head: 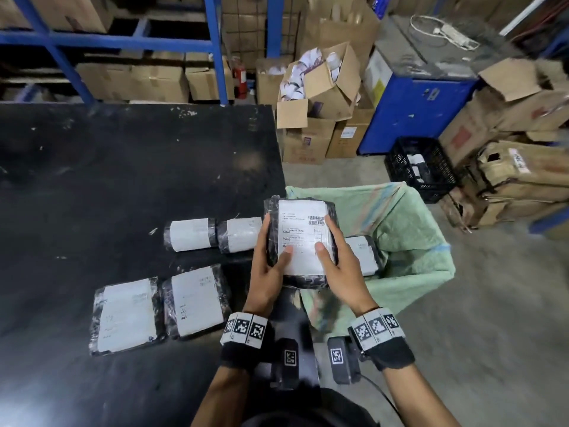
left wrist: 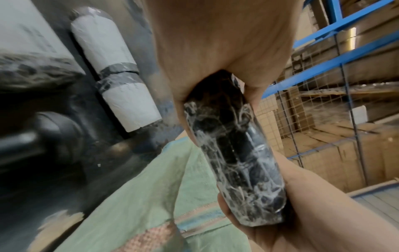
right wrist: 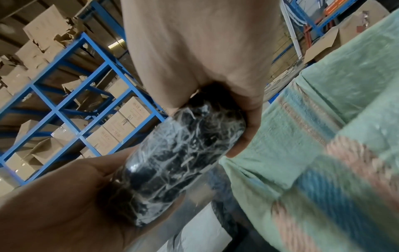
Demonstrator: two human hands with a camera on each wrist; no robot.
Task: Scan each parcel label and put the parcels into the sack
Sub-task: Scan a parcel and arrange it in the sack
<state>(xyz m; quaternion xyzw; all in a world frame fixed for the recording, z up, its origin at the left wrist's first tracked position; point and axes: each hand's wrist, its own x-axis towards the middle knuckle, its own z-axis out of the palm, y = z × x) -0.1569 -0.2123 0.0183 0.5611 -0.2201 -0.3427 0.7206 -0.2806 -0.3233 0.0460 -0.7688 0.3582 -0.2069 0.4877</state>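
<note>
I hold a black-wrapped parcel (head: 301, 235) with a white label facing up, above the table's right edge and the rim of the green sack (head: 409, 241). My left hand (head: 271, 266) grips its left side, thumb on the label. My right hand (head: 338, 260) grips its right side the same way. In the wrist views the parcel's end (left wrist: 233, 156) (right wrist: 177, 163) shows between both palms. One labelled parcel (head: 365, 254) lies inside the sack. Two rolled parcels (head: 212, 234) and two flat parcels (head: 160, 309) lie on the black table (head: 107, 167).
A dark scanner-like device (head: 286, 362) sits below my wrists at the table's near edge. Blue shelving (head: 212, 44) with cardboard boxes stands behind the table. A black crate (head: 420, 167), a blue cabinet (head: 412, 109) and stacked cartons (head: 517, 174) surround the sack on the concrete floor.
</note>
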